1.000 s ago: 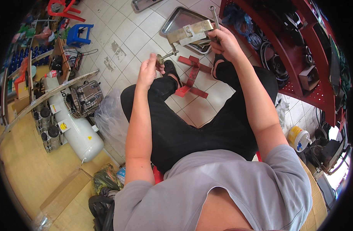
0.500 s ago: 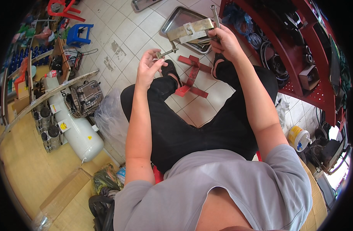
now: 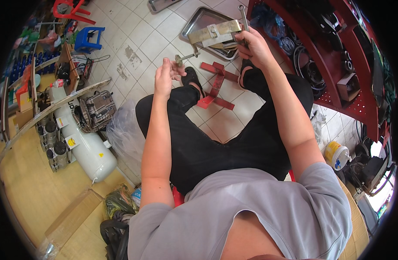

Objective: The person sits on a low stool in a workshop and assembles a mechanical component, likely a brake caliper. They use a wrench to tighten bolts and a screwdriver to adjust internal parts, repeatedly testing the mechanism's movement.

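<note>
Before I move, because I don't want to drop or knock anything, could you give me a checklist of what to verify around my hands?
1. Wrench secured: ok, gripped in the right hand.
2. Metal bracket supported: looks ok, its right end at the right hand, though the exact grip is partly hidden.
3. Left hand gripping the bolt: not ok, the hand is open beside the bolt's near end.
4. Bracket clear of the tray: cannot tell, it overlaps the tray in this view.
5. Left shoe clear of the red stand: cannot tell, they are very close.
</note>
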`<state>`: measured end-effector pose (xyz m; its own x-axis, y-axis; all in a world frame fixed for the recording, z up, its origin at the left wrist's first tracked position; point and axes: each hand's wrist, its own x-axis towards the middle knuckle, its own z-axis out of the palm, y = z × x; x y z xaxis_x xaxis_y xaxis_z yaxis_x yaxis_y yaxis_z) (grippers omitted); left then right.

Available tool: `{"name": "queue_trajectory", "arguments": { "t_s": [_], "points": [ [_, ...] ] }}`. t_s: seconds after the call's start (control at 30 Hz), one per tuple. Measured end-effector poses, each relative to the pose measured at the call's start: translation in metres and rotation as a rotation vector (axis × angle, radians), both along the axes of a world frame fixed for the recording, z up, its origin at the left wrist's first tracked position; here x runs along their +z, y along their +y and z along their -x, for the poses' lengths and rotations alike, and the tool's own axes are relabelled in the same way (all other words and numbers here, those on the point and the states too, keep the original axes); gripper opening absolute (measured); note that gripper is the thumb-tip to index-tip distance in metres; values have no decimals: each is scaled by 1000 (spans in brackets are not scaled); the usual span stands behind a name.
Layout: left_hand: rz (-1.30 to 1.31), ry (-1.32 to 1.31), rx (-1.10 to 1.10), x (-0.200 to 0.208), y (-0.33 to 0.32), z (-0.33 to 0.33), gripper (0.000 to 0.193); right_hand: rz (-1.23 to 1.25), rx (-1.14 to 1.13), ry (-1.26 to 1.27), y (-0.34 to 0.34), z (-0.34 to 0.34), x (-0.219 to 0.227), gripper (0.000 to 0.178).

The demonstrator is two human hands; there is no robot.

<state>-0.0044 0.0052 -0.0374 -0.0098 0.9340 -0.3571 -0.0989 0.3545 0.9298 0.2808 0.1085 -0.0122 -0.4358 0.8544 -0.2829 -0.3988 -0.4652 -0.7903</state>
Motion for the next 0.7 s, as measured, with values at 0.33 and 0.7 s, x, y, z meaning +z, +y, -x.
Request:
{"name": "queue_trajectory", "arguments": {
  "t_s": [0.33, 0.7],
  "points": [
    [-209, 225, 3, 9, -1, -19, 49, 11, -12, 3, 1, -1, 0, 10],
    [-460, 162, 212, 4, 4, -41, 49, 26, 17, -6, -2, 3, -4, 11]
  ]
}}
